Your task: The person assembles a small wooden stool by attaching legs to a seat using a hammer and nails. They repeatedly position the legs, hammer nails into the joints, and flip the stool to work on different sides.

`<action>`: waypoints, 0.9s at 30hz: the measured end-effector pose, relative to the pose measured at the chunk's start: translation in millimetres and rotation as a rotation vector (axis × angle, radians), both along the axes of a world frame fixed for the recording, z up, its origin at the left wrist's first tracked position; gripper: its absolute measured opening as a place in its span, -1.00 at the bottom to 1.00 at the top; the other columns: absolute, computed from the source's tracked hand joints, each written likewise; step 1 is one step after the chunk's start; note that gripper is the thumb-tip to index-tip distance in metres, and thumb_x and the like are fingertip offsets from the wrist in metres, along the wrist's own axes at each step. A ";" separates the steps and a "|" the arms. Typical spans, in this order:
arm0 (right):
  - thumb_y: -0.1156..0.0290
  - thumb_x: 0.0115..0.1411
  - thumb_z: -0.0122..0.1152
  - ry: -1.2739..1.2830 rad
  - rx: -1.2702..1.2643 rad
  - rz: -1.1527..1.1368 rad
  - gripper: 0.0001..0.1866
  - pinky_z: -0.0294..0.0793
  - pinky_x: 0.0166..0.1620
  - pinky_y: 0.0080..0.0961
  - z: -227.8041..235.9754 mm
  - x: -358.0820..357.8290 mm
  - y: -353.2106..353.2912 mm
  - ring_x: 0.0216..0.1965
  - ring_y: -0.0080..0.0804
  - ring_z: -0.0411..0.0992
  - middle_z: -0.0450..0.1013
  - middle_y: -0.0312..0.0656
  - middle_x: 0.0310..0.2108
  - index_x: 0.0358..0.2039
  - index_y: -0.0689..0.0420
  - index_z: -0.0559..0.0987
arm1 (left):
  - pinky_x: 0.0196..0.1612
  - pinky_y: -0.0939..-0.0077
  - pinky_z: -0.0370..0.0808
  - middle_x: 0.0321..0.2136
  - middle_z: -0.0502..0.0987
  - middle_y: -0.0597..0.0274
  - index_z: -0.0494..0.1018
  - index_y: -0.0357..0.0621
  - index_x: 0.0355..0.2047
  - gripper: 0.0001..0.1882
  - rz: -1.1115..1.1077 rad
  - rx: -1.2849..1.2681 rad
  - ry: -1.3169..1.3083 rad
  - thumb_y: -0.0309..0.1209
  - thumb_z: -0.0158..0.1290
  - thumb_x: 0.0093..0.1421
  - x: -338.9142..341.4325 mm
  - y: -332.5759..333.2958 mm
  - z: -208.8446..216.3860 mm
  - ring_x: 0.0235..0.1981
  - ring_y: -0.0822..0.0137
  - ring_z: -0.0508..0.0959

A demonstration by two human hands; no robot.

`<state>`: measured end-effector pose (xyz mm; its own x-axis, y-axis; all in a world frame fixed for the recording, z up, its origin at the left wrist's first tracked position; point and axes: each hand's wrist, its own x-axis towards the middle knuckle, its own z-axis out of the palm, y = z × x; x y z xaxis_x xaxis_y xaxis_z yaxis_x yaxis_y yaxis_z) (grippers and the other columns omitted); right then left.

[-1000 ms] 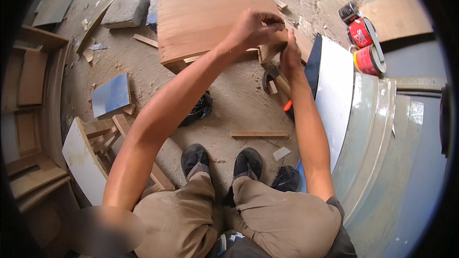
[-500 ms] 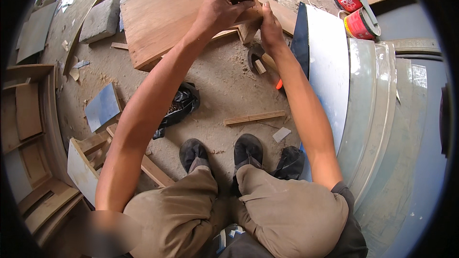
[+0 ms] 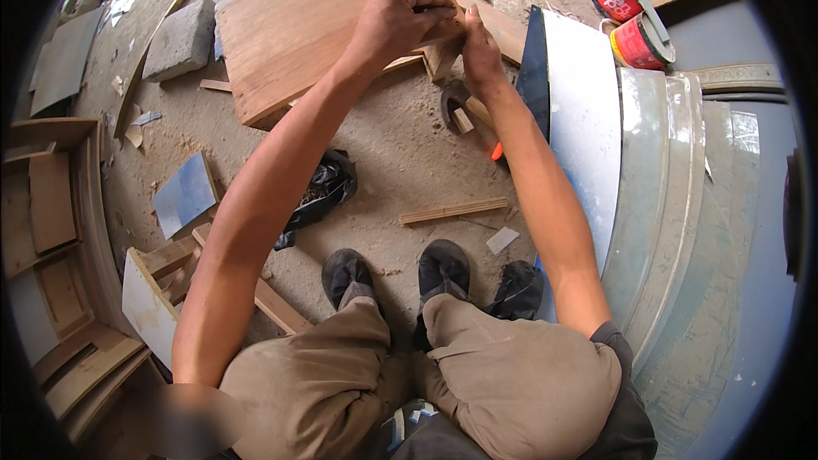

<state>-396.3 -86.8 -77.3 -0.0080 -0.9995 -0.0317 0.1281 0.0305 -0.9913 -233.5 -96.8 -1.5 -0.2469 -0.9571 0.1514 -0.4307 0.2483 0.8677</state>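
Observation:
A broad plywood panel [image 3: 315, 25] with a wooden frame under its edge lies in front of me. At its near right corner my left hand [image 3: 396, 21] is closed, fingertips pinched together over the edge; whatever they hold is too small to make out. My right hand [image 3: 483, 55] grips the same corner from the right side, thumb pointing up along the edge and fingers mostly hidden. Below that corner, partly behind my right forearm, lie a dark, rounded object [image 3: 452, 106] and a small wood offcut [image 3: 463, 121].
A black plastic bag [image 3: 328, 183] with small dark pieces, a wooden strip [image 3: 452, 210] and wood scraps lie on the floor. Concrete block [image 3: 181, 38] stands left; wooden cabinet frame [image 3: 94, 204] at far left. White panel [image 3: 584, 119], glass-like sheets [image 3: 656, 162] and red cans [image 3: 639, 43] are right.
Both hands stay at the panel's corner, with only a very slight shift of the left hand. The view has moved slightly; nothing else visibly differs.

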 end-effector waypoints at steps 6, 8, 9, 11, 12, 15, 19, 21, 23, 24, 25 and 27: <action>-0.18 0.46 -0.34 0.005 0.005 -0.015 -0.24 0.32 0.17 -0.45 1.5 -0.9 1.3 0.07 -0.35 0.38 0.45 -0.03 0.07 0.16 0.33 0.44 | -0.25 0.60 0.57 -0.32 0.72 0.23 0.66 -0.20 -0.13 -0.73 -0.001 -0.033 0.011 -0.30 0.20 0.25 0.2 -4.3 -7.1 -0.35 0.54 0.64; -0.19 0.46 -0.36 -0.005 -0.008 -0.027 -0.22 0.31 0.19 -0.44 3.1 -2.2 6.2 0.09 -0.30 0.39 0.44 0.01 0.09 0.17 0.33 0.43 | -0.25 0.60 0.58 -0.32 0.72 0.24 0.66 -0.19 -0.13 -0.73 -0.002 -0.050 0.015 -0.30 0.20 0.25 1.2 -4.7 -10.4 -0.36 0.54 0.65; -0.17 0.46 -0.32 0.080 -0.010 -0.079 -0.25 0.32 0.19 -0.42 -3.1 -11.1 10.7 0.10 -0.26 0.40 0.45 0.03 0.09 0.17 0.32 0.44 | -0.25 0.59 0.58 -0.32 0.72 0.24 0.66 -0.19 -0.13 -0.73 -0.011 -0.070 0.019 -0.30 0.20 0.25 -0.7 -4.7 -10.8 -0.36 0.54 0.65; -0.13 0.46 -0.24 0.246 -0.016 -0.177 -0.31 0.32 0.19 -0.39 -21.9 -38.9 19.1 0.11 -0.18 0.41 0.45 0.08 0.10 0.15 0.31 0.44 | -0.25 0.59 0.59 -0.32 0.72 0.24 0.66 -0.16 -0.13 -0.74 -0.015 -0.104 0.002 -0.30 0.19 0.25 -3.7 -4.6 -8.1 -0.36 0.54 0.66; -0.06 0.43 -0.11 0.444 0.016 -0.070 -0.38 0.34 0.18 -0.33 -19.8 -46.8 29.6 0.11 -0.10 0.41 0.45 0.11 0.08 0.13 0.28 0.46 | -0.25 0.58 0.59 -0.32 0.72 0.24 0.67 -0.15 -0.13 -0.75 -0.002 -0.113 -0.026 -0.30 0.18 0.26 -1.3 -1.7 -5.1 -0.36 0.53 0.66; 0.10 0.33 0.16 0.920 -0.034 0.045 -0.53 0.38 0.14 -0.21 -39.0 -64.1 76.2 0.07 0.03 0.42 0.47 0.12 0.00 0.05 0.22 0.51 | -0.25 0.56 0.60 -0.33 0.72 0.23 0.67 -0.11 -0.13 -0.75 0.001 -0.147 -0.037 -0.28 0.18 0.26 -4.4 1.1 -1.1 -0.37 0.52 0.67; 0.18 0.19 0.31 1.160 -0.261 0.088 -0.57 0.40 0.09 -0.13 -60.4 -72.3 106.2 0.04 0.05 0.42 0.48 0.08 -0.09 -0.04 0.21 0.54 | -0.25 0.55 0.60 -0.34 0.72 0.22 0.67 -0.11 -0.14 -0.74 0.005 -0.181 -0.022 -0.26 0.18 0.25 -2.4 0.3 -4.3 -0.37 0.50 0.68; 0.23 0.18 0.33 1.221 -0.272 0.078 -0.58 0.42 0.07 -0.14 -65.8 -76.6 105.2 0.01 0.07 0.45 0.49 0.07 -0.06 -0.05 0.23 0.53 | -0.26 0.53 0.61 -0.34 0.72 0.21 0.67 -0.11 -0.14 -0.74 0.017 -0.207 -0.057 -0.27 0.18 0.25 -2.0 0.4 -3.5 -0.37 0.49 0.68; 0.27 0.17 0.32 1.227 -0.248 0.079 -0.60 0.43 0.06 -0.13 -72.2 -79.8 103.5 0.00 0.08 0.46 0.49 0.07 -0.06 -0.06 0.24 0.53 | -0.26 0.52 0.60 -0.34 0.72 0.20 0.67 -0.11 -0.14 -0.75 0.020 -0.215 -0.070 -0.27 0.18 0.25 -2.2 1.5 -0.7 -0.37 0.47 0.68; 0.29 0.17 0.30 1.202 -0.221 0.087 -0.62 0.43 0.06 -0.11 -75.1 -80.2 102.1 0.00 0.08 0.45 0.49 0.07 -0.07 -0.07 0.23 0.52 | -0.25 0.51 0.60 -0.34 0.72 0.20 0.67 -0.11 -0.15 -0.75 0.021 -0.210 -0.067 -0.28 0.18 0.25 -2.1 1.9 -1.6 -0.37 0.47 0.68; 0.30 0.17 0.27 1.178 -0.193 0.094 -0.63 0.43 0.05 -0.10 -78.0 -80.6 101.3 0.01 0.07 0.44 0.48 0.08 -0.08 -0.07 0.23 0.52 | -0.25 0.50 0.60 -0.34 0.72 0.20 0.67 -0.11 -0.15 -0.75 0.021 -0.204 -0.063 -0.28 0.18 0.25 -2.0 1.9 -2.4 -0.37 0.46 0.68; 0.33 0.18 0.25 1.159 -0.218 0.080 -0.66 0.44 0.04 -0.10 -81.0 -80.4 102.7 -0.01 0.09 0.45 0.49 0.08 -0.09 -0.07 0.23 0.52 | -0.25 0.49 0.60 -0.34 0.72 0.20 0.67 -0.11 -0.15 -0.75 0.024 -0.201 -0.053 -0.28 0.18 0.25 -2.6 2.1 -2.7 -0.37 0.45 0.68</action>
<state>-476.7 15.9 -158.3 0.1435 -0.9818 0.1245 -0.8457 -0.1870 -0.4998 -236.1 -94.7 -4.2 -0.2370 -0.9148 0.3269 -0.4824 0.4029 0.7778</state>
